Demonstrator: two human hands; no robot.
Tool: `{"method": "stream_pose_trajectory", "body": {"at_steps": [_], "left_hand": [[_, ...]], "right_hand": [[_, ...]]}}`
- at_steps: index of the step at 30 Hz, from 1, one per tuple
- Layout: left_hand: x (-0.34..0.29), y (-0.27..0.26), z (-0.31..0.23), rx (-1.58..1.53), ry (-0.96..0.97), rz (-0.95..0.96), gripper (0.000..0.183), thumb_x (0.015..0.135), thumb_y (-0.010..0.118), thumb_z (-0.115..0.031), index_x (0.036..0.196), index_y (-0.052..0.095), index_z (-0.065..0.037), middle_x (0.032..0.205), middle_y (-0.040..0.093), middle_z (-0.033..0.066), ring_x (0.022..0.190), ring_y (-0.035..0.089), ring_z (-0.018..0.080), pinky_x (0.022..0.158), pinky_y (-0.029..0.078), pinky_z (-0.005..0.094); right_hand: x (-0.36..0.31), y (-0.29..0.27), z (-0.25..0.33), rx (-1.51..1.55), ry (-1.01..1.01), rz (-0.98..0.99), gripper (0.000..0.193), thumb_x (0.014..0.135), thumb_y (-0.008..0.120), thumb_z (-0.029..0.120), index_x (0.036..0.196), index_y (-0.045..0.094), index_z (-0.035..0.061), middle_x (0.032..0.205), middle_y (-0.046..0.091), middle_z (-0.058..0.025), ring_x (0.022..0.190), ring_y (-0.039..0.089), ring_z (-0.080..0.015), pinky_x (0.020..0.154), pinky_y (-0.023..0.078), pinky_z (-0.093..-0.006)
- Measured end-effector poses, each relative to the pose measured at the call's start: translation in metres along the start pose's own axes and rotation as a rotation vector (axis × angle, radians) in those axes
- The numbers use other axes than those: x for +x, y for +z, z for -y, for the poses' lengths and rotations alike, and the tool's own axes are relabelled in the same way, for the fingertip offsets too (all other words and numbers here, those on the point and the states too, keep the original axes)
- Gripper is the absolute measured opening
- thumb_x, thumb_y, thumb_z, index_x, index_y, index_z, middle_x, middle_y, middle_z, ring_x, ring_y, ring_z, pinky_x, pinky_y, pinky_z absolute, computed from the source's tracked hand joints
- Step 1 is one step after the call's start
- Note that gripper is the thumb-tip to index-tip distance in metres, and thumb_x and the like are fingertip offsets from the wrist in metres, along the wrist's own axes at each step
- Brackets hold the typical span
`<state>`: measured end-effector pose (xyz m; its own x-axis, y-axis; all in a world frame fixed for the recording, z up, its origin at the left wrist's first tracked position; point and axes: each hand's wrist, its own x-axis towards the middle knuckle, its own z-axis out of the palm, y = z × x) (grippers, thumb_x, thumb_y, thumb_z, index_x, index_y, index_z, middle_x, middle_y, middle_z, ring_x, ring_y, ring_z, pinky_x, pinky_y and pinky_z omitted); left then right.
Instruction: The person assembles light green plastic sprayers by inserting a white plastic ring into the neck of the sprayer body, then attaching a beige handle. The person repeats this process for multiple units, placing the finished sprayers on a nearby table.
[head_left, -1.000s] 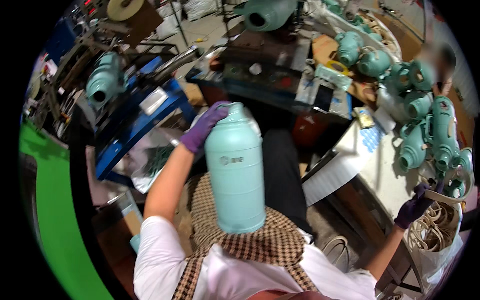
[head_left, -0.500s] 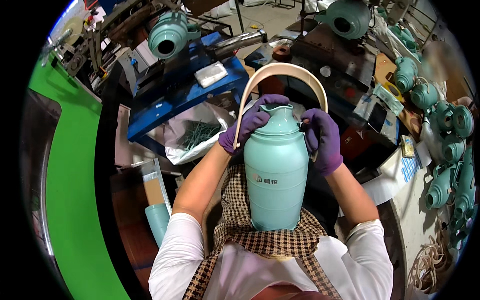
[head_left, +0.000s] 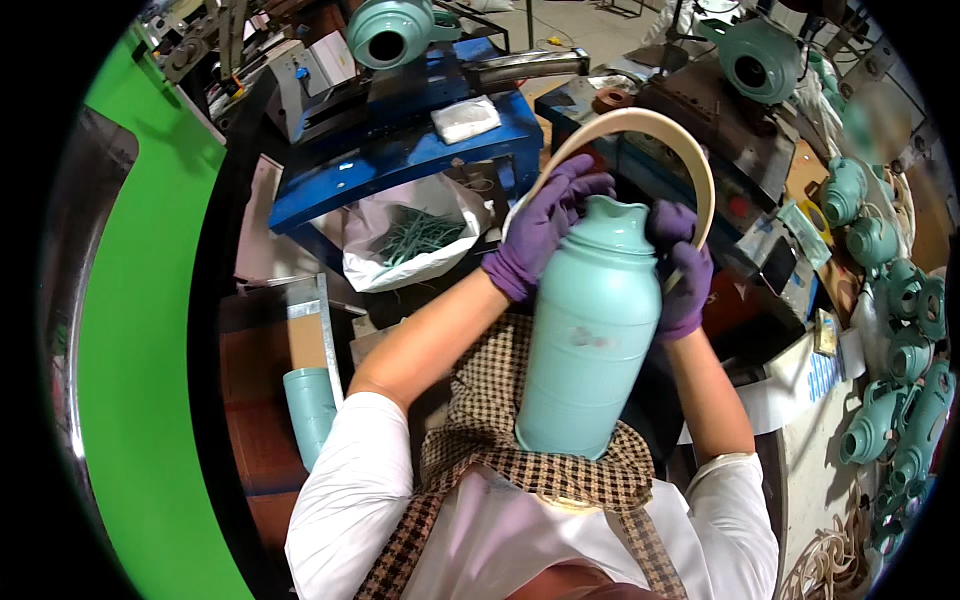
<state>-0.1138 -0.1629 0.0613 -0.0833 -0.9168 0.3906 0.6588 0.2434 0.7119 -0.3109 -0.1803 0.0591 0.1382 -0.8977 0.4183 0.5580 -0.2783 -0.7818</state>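
indoors, seen from the head camera, a worker in purple gloves sits with a pale teal flask [head_left: 588, 350] on the lap, its base on a checked apron [head_left: 490, 375], its body leaning so that the spouted top tips toward the right. a cream handle [head_left: 640, 121] arches above the neck, apart from the spout. the left hand [head_left: 550, 222] is beside the neck at the handle's left part, fingers bent and close together; whether they pinch the strip cannot be made out. the right hand [head_left: 685, 270] is at the other side of the neck, its fingers curled in around the handle's right end. to the left, a blue table [head_left: 400, 160] stands over a white sack [head_left: 360, 255] of thin green strips [head_left: 420, 236]. at right, more teal flask bodies [head_left: 872, 428] crowd a pale worktop [head_left: 820, 440], near a tangle of cream straps [head_left: 828, 562].
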Motion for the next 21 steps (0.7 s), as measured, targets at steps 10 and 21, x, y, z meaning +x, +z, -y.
{"method": "stream_pose_trajectory", "body": {"at_steps": [10,21], "left_hand": [[-0.005,-0.005,-0.019,1.337,0.839,0.148,0.035,0.098,0.06,-0.021,0.13,0.06,-0.006,0.128,0.062,0.0154,0.119,0.059,0.0313,0.106,0.044,0.042],[-0.009,0.034,-0.035,0.656,0.198,0.237,0.062,0.089,0.059,-0.041,0.131,0.057,0.005,0.131,0.06,0.0166,0.122,0.056,0.0261,0.109,0.038,0.0377]], "right_hand": [[0.01,-0.043,-0.019,0.38,0.22,0.311,0.068,0.084,0.051,0.041,0.14,0.05,0.0036,0.141,0.052,-0.0176,0.141,0.04,-0.0361,0.12,0.027,-0.0488],[0.008,-0.03,-0.005,0.495,0.221,0.273,0.069,0.095,0.046,0.058,0.133,0.054,0.0009,0.129,0.061,-0.0162,0.122,0.056,-0.0306,0.112,0.039,-0.043]]}}
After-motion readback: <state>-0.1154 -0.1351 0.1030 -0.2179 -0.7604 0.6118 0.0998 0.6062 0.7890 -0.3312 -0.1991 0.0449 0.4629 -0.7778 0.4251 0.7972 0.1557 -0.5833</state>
